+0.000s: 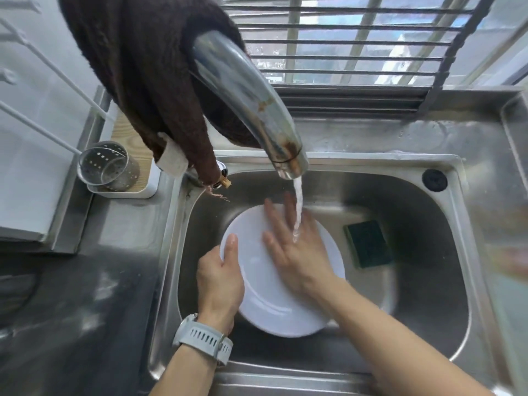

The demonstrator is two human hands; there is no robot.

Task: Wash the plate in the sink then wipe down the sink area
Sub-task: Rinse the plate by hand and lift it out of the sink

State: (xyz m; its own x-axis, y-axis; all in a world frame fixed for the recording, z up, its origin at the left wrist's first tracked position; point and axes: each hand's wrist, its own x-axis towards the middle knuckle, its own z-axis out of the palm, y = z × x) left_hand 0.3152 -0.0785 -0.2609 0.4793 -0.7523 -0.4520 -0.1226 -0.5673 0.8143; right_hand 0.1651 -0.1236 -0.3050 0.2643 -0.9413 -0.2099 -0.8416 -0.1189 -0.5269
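A white plate (265, 298) is held tilted inside the steel sink (423, 295). My left hand (220, 281) grips its left rim, thumb over the top edge. My right hand (297, 247) lies flat on the plate's face with fingers spread, and water from the tap (251, 95) runs onto the back of it. A dark green sponge (368, 242) lies in the basin to the right of the plate. A dark brown cloth (148, 67) hangs over the tap.
A perforated metal cup (107, 167) sits on a white tray at the sink's back left. A black plug (434, 180) sits in the rim at the back right. Steel counter (85, 281) spreads left; a barred window (343, 38) is behind.
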